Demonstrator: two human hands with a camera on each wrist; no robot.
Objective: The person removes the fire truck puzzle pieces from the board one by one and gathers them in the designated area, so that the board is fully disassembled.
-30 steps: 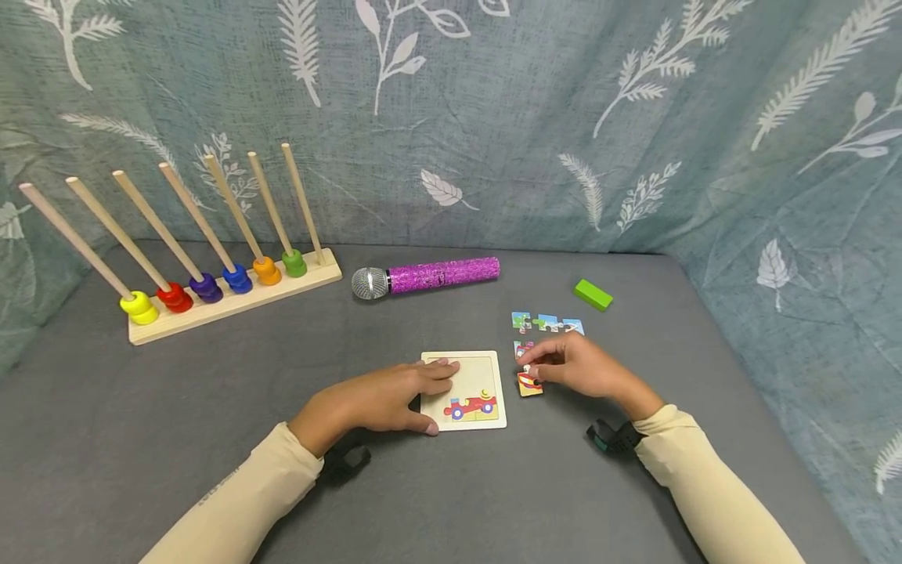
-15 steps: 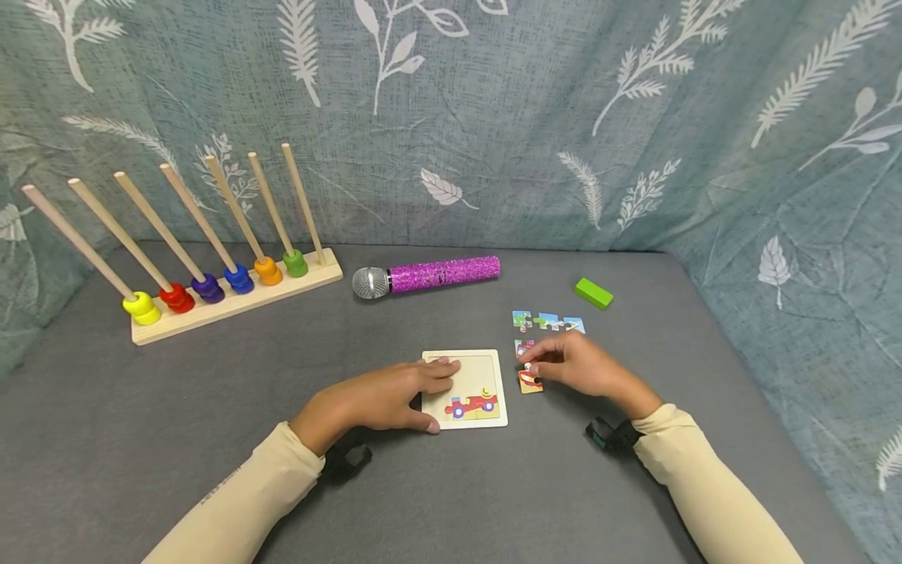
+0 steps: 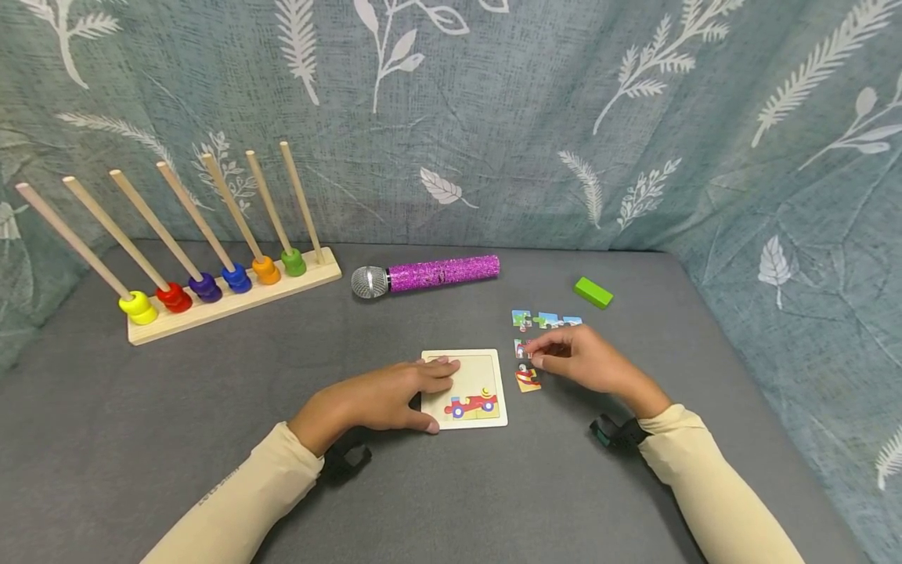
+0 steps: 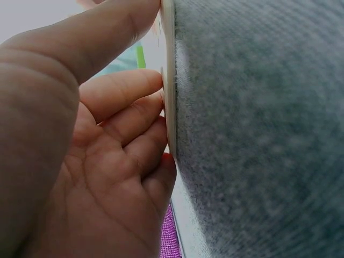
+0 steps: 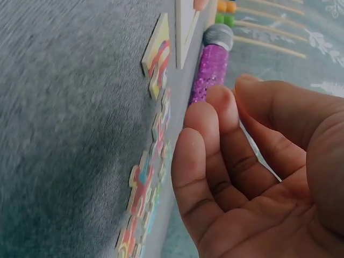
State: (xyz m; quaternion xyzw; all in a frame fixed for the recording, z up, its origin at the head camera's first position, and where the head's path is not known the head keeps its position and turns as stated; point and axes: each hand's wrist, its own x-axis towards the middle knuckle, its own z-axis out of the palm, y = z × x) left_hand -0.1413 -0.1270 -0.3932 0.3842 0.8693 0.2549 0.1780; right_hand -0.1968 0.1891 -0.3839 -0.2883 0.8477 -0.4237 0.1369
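Note:
My left hand (image 3: 395,395) rests on the square wooden puzzle board (image 3: 479,372), its fingertips on the board's left part and the thumb at the near-left corner. Some pieces in the board's lower right show a red car with blue wheels. Just right of the board lies a loose red-and-yellow puzzle piece (image 3: 528,381). My right hand (image 3: 588,360) hovers beside that piece, thumb and index finger close together. In the right wrist view no object shows between its fingers, and the red-and-yellow piece (image 5: 157,54) lies apart from them. Other loose puzzle pieces (image 3: 547,320) lie behind, some hidden by my right hand.
A green block (image 3: 593,293) lies at the back right. Behind the board is a sparkly purple microphone (image 3: 442,272). A wooden peg stand (image 3: 232,299) with coloured beads occupies the back left. A patterned curtain (image 3: 451,125) hangs behind the grey table (image 3: 465,501).
My right hand has drawn slightly back and to the right, off the red-and-yellow piece, which is now turned a little and fully in sight. My left hand stays on the board.

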